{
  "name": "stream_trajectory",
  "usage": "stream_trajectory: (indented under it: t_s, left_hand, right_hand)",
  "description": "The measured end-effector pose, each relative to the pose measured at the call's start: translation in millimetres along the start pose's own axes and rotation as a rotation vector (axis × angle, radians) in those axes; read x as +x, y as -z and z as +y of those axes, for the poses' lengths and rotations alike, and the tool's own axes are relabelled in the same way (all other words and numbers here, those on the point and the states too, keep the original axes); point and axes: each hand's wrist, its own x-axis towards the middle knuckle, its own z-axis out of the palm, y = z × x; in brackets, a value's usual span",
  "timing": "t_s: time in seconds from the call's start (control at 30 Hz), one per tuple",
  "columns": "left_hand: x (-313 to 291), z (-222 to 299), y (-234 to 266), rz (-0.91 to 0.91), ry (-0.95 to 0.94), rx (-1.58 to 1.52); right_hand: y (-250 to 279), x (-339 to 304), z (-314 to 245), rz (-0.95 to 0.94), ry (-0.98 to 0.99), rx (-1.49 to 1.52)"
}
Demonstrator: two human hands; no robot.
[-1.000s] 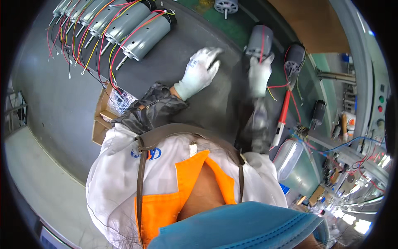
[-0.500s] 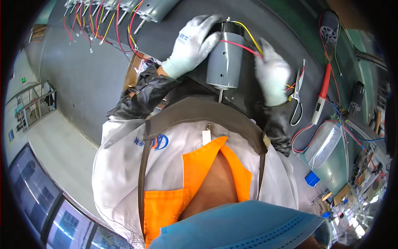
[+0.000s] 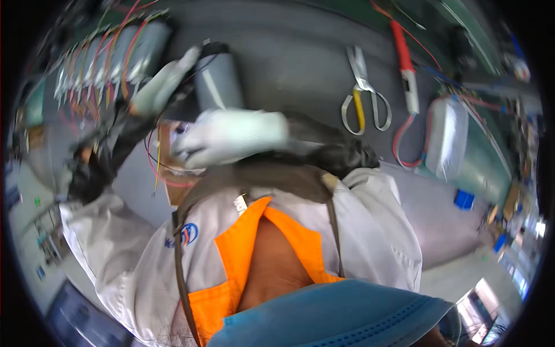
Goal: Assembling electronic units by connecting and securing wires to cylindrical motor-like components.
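Note:
A grey cylindrical motor (image 3: pixel 221 87) with a black end cap stands out on the dark bench in front of me, a bright streak down its side. My left hand (image 3: pixel 163 84), in a white glove, lies along its left side with fingers stretched toward the cap. Whether the fingertips press on it, I cannot tell. My right hand (image 3: pixel 234 137), also gloved, crosses in front of my body below the motor's near end. Motion smears its fingers, so a hold cannot be made out. Left of that hand is a cardboard box (image 3: pixel 175 194), with red and yellow wires beside it.
Several grey motors (image 3: pixel 144 52) with red and yellow leads stand in a row at the upper left. To the right lie scissors (image 3: pixel 361 87), a red-and-white corded hand tool (image 3: pixel 406 69), and a clear plastic-wrapped block (image 3: pixel 450 139). A small blue box (image 3: pixel 463 199) sits farther right.
My right hand has let go of the red and yellow motor leads and swung left, across my body. The view has shifted, and my left hand now lies lower along the motor's side.

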Motion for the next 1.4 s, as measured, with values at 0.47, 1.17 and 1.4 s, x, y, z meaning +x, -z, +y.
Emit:
stream_trajectory:
  t_s: [0.47, 1.17, 1.4]
  left_hand:
    - [47, -11, -41, 0.114, -0.207, -0.306]
    - [19, 75, 25, -0.438, 0.14, 0.388]
    - [16, 59, 43, -0.601, -0.14, 0.249]
  right_hand:
    - [114, -494, 35, 1.275, -1.462, -0.553]
    - [53, -118, -6, 1.061, -0.662, 0.615]
    - [19, -58, 22, 1.093, -0.421, 1.162]
